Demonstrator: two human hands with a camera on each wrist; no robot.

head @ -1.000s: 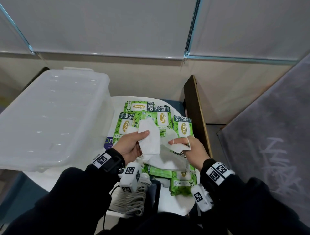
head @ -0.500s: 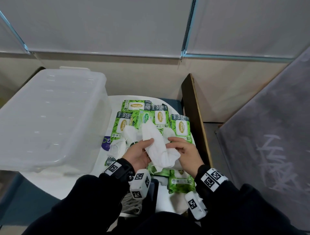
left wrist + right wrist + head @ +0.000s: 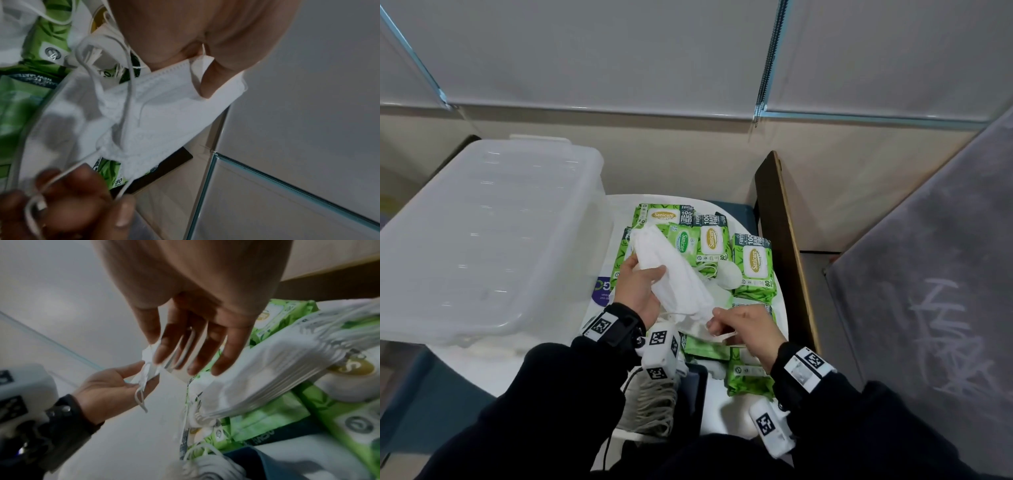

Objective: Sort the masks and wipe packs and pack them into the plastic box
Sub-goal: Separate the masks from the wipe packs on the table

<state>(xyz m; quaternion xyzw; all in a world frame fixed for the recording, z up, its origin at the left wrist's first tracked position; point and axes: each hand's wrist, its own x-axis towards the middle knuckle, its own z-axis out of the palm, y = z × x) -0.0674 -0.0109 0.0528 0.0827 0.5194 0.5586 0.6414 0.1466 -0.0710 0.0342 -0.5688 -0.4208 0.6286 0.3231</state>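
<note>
My left hand (image 3: pixel 647 274) grips a stack of white masks (image 3: pixel 674 277) above the table, thumb on top; the left wrist view shows that thumb (image 3: pixel 207 84) pressing the mask stack (image 3: pixel 164 113). My right hand (image 3: pixel 717 323) is at the stack's near end, pinching its white ear loops, with the cords running through its fingers (image 3: pixel 68 203). Green wipe packs (image 3: pixel 755 270) lie spread beneath both hands. The translucent plastic box (image 3: pixel 482 240) stands to the left, lid on. More layered white masks (image 3: pixel 267 369) lie over the packs in the right wrist view.
The small round white table (image 3: pixel 739 411) is crowded with packs. A dark wooden board (image 3: pixel 784 240) stands on edge along its right side. A bundle of grey cord (image 3: pixel 650 404) hangs at the near edge. A grey panel (image 3: pixel 928 274) is at the far right.
The left hand has turned the mask stack so that it stretches up and away over the packs. The right hand has slid down to the stack's near end and taken the ear loops.
</note>
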